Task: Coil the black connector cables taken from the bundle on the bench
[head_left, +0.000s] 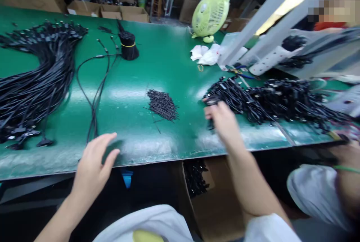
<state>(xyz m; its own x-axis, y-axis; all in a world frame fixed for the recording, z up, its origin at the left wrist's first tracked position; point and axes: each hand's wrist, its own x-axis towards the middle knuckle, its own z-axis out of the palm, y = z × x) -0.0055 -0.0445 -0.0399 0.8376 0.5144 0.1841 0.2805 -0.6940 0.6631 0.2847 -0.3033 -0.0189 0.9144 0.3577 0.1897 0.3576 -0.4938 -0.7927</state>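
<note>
My left hand (97, 157) hovers at the table's front edge, thumb and fingers apart, with nothing in it. Just beyond its fingertips, a looped black cable (94, 108) lies on the green table. My right hand (222, 120) is at the left end of a heap of black cables (270, 101). Its fingers are closed around a black cable (212, 100), slightly blurred, and a dark end shows below the hand. Between my hands lies a small pile of thin black cable ties (162, 105).
A large bundle of black cables (53, 65) covers the left side. Behind stand a banded black bundle (128, 45) and a green fan (210, 11). Pliers (242, 72) lie near grey posts. An open carton (216, 212) stands below the edge. A co-worker's arm (347, 170) is at right.
</note>
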